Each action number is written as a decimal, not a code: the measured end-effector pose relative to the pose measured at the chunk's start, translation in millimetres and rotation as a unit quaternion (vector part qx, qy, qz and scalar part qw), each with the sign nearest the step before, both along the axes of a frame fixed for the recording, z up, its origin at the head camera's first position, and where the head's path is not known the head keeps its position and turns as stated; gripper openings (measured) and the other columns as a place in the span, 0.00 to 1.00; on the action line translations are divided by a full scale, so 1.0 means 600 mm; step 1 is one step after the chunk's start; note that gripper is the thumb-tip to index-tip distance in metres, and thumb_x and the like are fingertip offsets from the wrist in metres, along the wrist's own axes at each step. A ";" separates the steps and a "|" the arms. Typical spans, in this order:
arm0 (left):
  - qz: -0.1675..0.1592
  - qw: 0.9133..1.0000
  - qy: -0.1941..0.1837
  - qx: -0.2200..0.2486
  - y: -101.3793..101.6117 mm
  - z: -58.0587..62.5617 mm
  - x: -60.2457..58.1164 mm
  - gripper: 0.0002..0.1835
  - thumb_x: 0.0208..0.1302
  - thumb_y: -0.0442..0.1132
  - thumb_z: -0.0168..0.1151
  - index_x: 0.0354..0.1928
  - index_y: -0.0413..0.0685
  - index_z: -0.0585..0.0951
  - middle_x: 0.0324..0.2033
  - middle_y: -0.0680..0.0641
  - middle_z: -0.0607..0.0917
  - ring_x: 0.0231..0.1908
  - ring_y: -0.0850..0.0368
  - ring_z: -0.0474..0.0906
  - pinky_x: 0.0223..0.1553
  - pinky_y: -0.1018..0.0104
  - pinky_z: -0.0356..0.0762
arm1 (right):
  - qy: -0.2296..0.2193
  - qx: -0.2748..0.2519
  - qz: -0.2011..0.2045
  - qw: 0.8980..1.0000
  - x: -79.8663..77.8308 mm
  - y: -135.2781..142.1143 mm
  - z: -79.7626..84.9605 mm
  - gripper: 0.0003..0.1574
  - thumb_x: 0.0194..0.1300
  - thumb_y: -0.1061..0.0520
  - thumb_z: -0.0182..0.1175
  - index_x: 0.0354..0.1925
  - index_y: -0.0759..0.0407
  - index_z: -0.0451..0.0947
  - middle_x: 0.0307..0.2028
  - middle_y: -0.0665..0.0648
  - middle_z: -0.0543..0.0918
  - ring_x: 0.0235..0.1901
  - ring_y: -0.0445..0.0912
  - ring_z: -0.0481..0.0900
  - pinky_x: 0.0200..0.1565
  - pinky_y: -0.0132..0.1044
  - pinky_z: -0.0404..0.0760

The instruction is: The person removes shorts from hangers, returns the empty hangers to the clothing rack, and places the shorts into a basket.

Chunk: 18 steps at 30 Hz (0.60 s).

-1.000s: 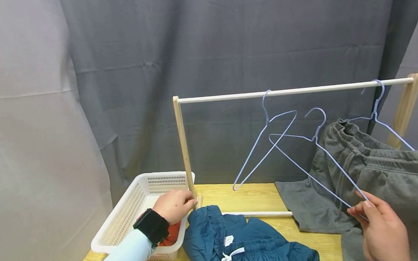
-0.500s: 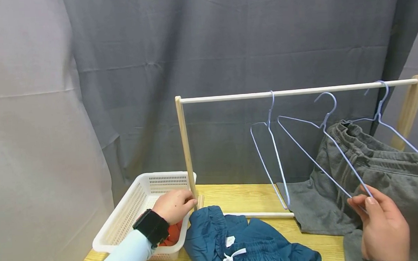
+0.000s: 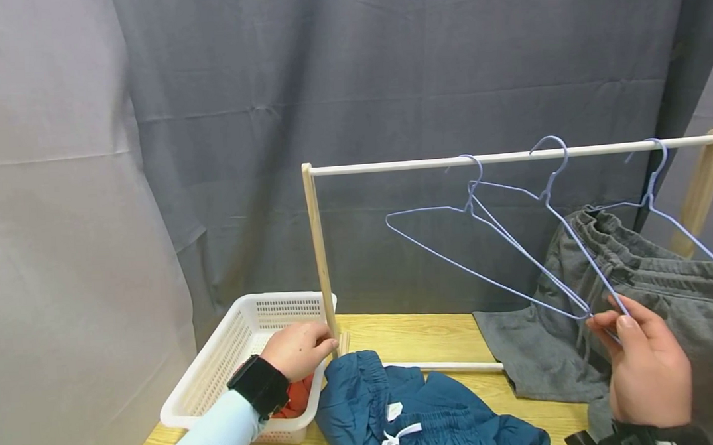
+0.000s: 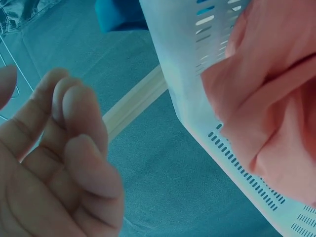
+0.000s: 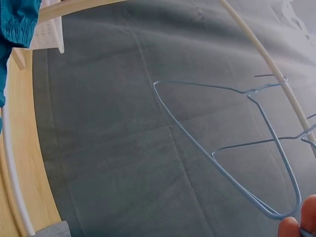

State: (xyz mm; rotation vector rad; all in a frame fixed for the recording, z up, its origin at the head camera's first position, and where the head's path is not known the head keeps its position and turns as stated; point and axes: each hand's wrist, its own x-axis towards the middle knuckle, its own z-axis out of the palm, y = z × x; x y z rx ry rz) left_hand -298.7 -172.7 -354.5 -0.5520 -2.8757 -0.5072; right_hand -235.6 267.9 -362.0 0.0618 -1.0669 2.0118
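Note:
My right hand [image 3: 650,369] pinches a lower corner of a thin lilac wire hanger [image 3: 549,186], its hook at the rail of the wooden rack; whether the hook rests on the rail I cannot tell. Another wire hanger [image 3: 471,196] hangs from the rail to the left, and the two overlap in the right wrist view. My left hand [image 3: 299,350] is over the white basket's right side, beside the rack's left post. Its fingers are loosely bent and hold nothing in the left wrist view. Teal drawstring shorts [image 3: 442,411] lie on the table in front.
The rack's rail [image 3: 390,166] spans the middle and right. A third hanger [image 3: 652,186] hangs near its right post, by grey drawstring pants [image 3: 671,308]. Orange-red cloth [image 3: 297,399] lies in the white basket [image 3: 204,362]. A grey curtain [image 3: 385,62] stands behind.
My right hand has raised the pinched hanger until its hook reaches the rail. The neighbouring hanger has swung round, now broadside. The left hand has stayed put.

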 end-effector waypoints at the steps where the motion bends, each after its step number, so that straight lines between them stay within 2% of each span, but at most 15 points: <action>1: 0.000 1.000 0.000 0.000 0.000 0.000 0.000 0.10 0.70 0.53 0.64 0.44 0.58 0.87 0.27 0.60 0.80 0.28 0.60 0.75 0.32 0.66 0.75 | 0.001 0.002 0.000 1.000 -0.001 -0.001 0.002 0.17 0.76 0.70 0.49 0.57 0.73 0.76 0.33 0.61 0.82 0.39 0.49 0.81 0.47 0.30 0.81; 5: 0.000 1.000 -0.002 0.004 0.000 0.001 0.001 0.11 0.70 0.53 0.64 0.43 0.58 0.87 0.27 0.60 0.80 0.28 0.60 0.75 0.32 0.66 0.76 | 0.006 0.005 0.011 1.000 -0.004 -0.003 0.006 0.17 0.76 0.70 0.48 0.57 0.72 0.76 0.34 0.61 0.83 0.40 0.48 0.81 0.47 0.30 0.81; 18: -0.002 1.000 -0.004 0.002 -0.002 -0.002 -0.004 0.11 0.70 0.52 0.64 0.45 0.57 0.87 0.30 0.60 0.82 0.29 0.60 0.75 0.34 0.65 0.76 | -0.049 0.036 0.026 0.998 -0.010 -0.001 0.006 0.18 0.78 0.67 0.46 0.60 0.68 0.75 0.42 0.58 0.86 0.46 0.46 0.83 0.48 0.28 0.79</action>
